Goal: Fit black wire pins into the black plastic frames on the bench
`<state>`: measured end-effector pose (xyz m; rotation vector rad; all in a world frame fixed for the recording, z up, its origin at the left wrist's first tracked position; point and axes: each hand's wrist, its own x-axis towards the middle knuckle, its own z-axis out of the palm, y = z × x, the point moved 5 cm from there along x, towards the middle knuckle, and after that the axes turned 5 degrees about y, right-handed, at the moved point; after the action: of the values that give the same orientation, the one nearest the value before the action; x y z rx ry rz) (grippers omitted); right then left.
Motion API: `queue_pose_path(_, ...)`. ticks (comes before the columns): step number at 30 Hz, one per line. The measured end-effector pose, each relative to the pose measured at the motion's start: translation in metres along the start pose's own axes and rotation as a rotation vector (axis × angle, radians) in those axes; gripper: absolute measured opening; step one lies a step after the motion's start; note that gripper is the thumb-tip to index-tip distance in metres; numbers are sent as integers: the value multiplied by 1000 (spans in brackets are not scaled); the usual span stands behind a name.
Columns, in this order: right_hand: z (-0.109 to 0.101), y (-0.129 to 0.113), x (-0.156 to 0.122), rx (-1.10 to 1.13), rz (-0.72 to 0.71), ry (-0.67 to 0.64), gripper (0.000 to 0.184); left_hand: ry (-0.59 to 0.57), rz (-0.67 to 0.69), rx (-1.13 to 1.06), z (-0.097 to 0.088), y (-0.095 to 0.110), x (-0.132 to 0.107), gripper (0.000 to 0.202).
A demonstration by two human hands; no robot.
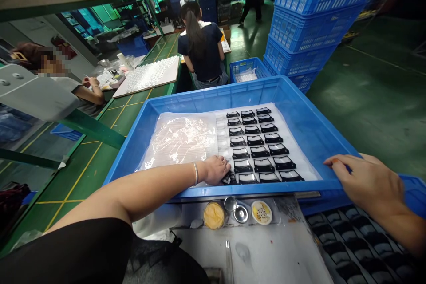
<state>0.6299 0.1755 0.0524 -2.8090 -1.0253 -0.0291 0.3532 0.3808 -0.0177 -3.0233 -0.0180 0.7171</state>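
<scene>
A shallow blue crate (309, 126) stands in front of me, lined with a white sheet that carries rows of small black framed parts (258, 144). My left hand (217, 169) reaches into the crate with its fingers curled over the nearest black parts at the sheet's front edge. Whether it grips one is hidden. A crinkled clear plastic bag (181, 140) lies to the left of that hand. My right hand (362, 182) rests on the crate's front right rim, fingers bent over the edge.
A second tray of black parts (353, 244) lies at lower right. Small round tins (240, 212) sit on a grey work surface (266, 253). Stacked blue crates (309, 17) stand behind. Two people work along the green bench (109, 120), and one walks in the far aisle.
</scene>
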Motion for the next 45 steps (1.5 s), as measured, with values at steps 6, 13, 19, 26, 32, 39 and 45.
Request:
queue_pose_path(6, 2, 2, 1, -7, 9, -3, 38, 18, 48, -18, 1, 1, -1, 58)
queue_pose_path(13, 1, 0, 1, -2, 1, 3, 37, 107, 174, -81, -3, 4, 0, 32)
queue_pose_path(19, 1, 0, 0, -1, -10, 14, 36, 79, 157, -128, 3, 2, 3, 35)
queue_pose_path(26, 1, 1, 0, -1, -3, 4, 37, 32, 189, -194, 7, 2, 5, 65)
queue_pose_path(32, 1, 1, 1, 4, -5, 1, 37, 79, 155, -255, 5, 0, 2, 48)
queue_pose_path(39, 2, 3, 0, 19, -1, 9, 36, 84, 133, -488, 10, -8, -4, 42)
queue_pose_path(45, 4, 4, 1, 2, -4, 21, 38, 145, -21, -948, 12, -30, -2, 47)
